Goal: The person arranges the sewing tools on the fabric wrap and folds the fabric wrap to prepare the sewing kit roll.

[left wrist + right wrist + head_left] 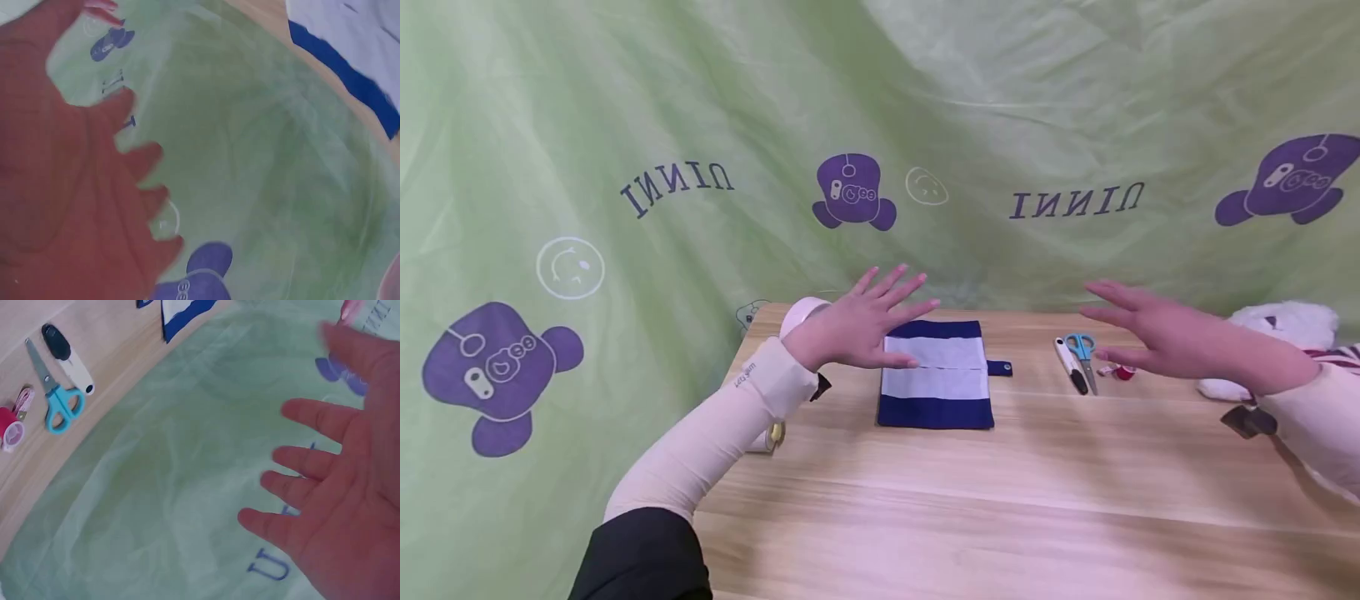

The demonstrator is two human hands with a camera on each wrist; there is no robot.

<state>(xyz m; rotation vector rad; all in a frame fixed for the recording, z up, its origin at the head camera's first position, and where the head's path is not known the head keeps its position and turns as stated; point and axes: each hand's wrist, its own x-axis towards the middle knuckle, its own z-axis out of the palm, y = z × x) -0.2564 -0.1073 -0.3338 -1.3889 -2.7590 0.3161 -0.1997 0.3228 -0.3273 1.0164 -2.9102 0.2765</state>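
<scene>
Both hands are raised over the table with nothing in them. My left hand has its fingers spread and overlaps the left edge of a navy and white fabric piece in the head view. That fabric lies flat, with a short navy snap tab on its right side. My right hand, fingers apart, is to the right, nearest a red thread spool. Left of the spool lie blue-handled scissors and a white and black cutter-like tool. The right wrist view shows these scissors beside the tool.
A white fluffy plush sits at the right behind my right forearm. At the left edge, a white roll is partly behind my left wrist, and another roll is lower down. A green printed curtain hangs behind the wooden table.
</scene>
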